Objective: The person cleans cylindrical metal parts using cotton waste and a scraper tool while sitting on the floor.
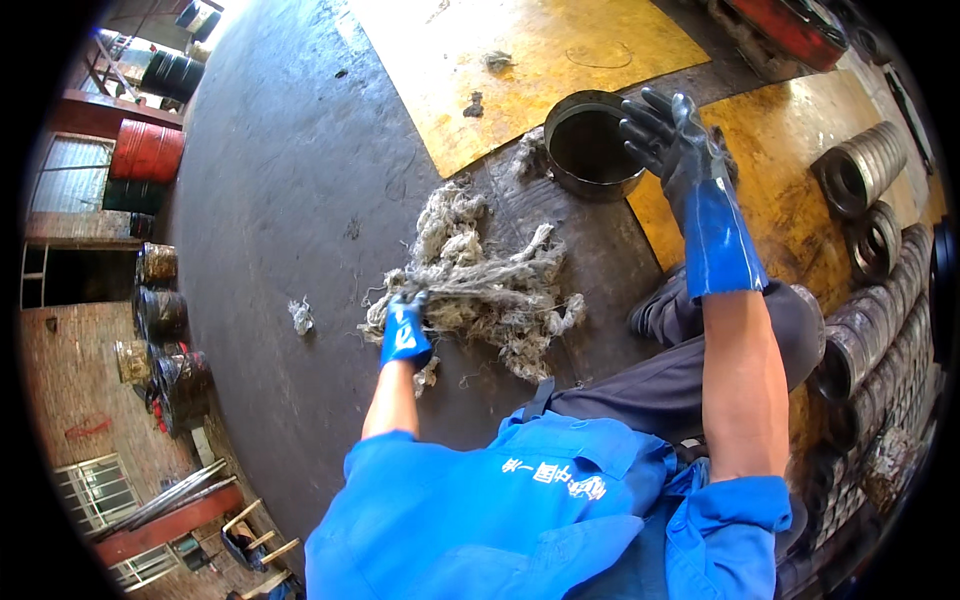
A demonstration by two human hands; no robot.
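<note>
My left hand (404, 330), in a blue glove, grips into a tangled pile of grey cotton waste (480, 280) lying on the dark floor. My right hand (665, 135), in a long blue and black glove, hangs open in the air just right of a round dark metal tin (592, 145). The fingers are spread and nothing is in them. The tin stands at the far end of the waste pile, on the edge of a yellow sheet (520, 60).
Rows of metal rings (865, 165) lie along the right. Small tufts of waste (300, 315) are scattered on the floor. Drums (147, 150) and dark cans (160, 315) stand at the left. My bent knee (720, 330) rests near the pile.
</note>
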